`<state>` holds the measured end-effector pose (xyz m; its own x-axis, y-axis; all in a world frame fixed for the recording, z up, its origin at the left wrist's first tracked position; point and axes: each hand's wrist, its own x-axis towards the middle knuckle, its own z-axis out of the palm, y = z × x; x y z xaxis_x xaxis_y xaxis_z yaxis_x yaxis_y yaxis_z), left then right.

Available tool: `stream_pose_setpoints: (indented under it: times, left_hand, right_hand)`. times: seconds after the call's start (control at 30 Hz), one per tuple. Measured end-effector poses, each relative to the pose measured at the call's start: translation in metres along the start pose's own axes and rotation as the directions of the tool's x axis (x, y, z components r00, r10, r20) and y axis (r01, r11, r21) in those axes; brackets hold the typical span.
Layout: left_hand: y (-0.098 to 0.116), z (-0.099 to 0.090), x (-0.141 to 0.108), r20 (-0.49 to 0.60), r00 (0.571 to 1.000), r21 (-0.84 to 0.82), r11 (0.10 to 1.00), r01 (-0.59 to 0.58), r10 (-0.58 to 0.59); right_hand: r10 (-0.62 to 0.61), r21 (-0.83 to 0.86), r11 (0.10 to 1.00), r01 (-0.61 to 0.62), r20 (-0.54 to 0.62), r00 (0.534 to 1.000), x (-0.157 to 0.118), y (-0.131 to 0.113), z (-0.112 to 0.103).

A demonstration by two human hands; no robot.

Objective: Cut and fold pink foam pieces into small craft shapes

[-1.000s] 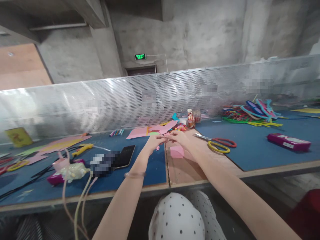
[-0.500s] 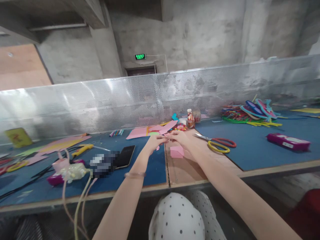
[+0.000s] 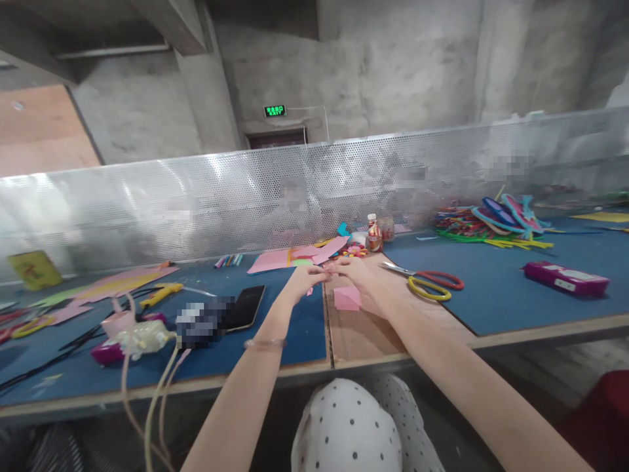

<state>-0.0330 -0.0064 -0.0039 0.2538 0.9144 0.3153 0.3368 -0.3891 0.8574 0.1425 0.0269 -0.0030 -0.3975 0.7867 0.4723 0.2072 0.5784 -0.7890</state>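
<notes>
Centrally, two bare hands meet above the worktable (image 3: pixel 295 347), the left hand (image 3: pixel 301 280) and right hand (image 3: pixel 354 270) with fingers curled and fingertips together. Whether they grip anything is too small to tell. A tiny pink piece (image 3: pixel 310 291) shows just below the left fingers. From the hands, a folded pink paper (image 3: pixel 347 299) lies near at five o'clock, pink sheets (image 3: pixel 269 261) at ten, a bottle (image 3: pixel 374 234) at two, open scissors (image 3: pixel 427 283) at three and a phone (image 3: pixel 247 307) at eight. The step in hand looks like close fingertip work, probably on paper; the next move seems to call for a light, steady pinch.
</notes>
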Motion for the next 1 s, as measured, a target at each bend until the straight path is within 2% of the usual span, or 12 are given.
stream_pose_setpoints:
  times: [0.17, 0.37, 0.5, 0.6, 0.77, 0.87, 1.0]
  left_hand:
    - [0.002, 0.002, -0.002, 0.017, 1.0, -0.031, 0.999, 0.005, -0.005]
    - [0.005, 0.002, -0.002, -0.021, 0.999, -0.152, 0.988, 0.033, -0.036]
    - [0.004, 0.002, -0.002, -0.037, 0.995, -0.194, 0.978, 0.081, -0.09]
    - [0.004, 0.003, -0.003, -0.011, 0.995, -0.197, 0.976, 0.095, -0.099]
    - [0.006, 0.005, -0.005, 0.047, 0.991, -0.203, 0.97, 0.135, -0.128]
    - [0.006, 0.005, -0.004, 0.065, 0.99, -0.203, 0.97, 0.135, -0.125]
    - [0.003, 0.004, -0.002, 0.027, 0.989, -0.215, 0.966, 0.147, -0.145]
  right_hand:
    - [-0.01, 0.051, 0.999, 0.009, 0.004, 1.0, -0.005, -0.006, 0.002]
    - [0.115, 0.241, 0.966, -0.094, -0.076, 0.991, -0.009, -0.016, 0.015]
    - [0.09, 0.363, 0.928, -0.079, -0.012, 0.996, -0.008, -0.018, 0.013]
    - [0.085, 0.274, 0.958, -0.083, 0.006, 0.996, -0.007, -0.017, 0.007]
    - [0.024, -0.021, 1.0, -0.024, 0.017, 1.0, -0.004, -0.012, 0.002]
    - [0.022, -0.066, 0.998, -0.02, 0.03, 0.999, -0.002, -0.01, 0.003]
    - [0.023, -0.176, 0.984, -0.019, 0.022, 0.999, -0.007, -0.016, 0.005]
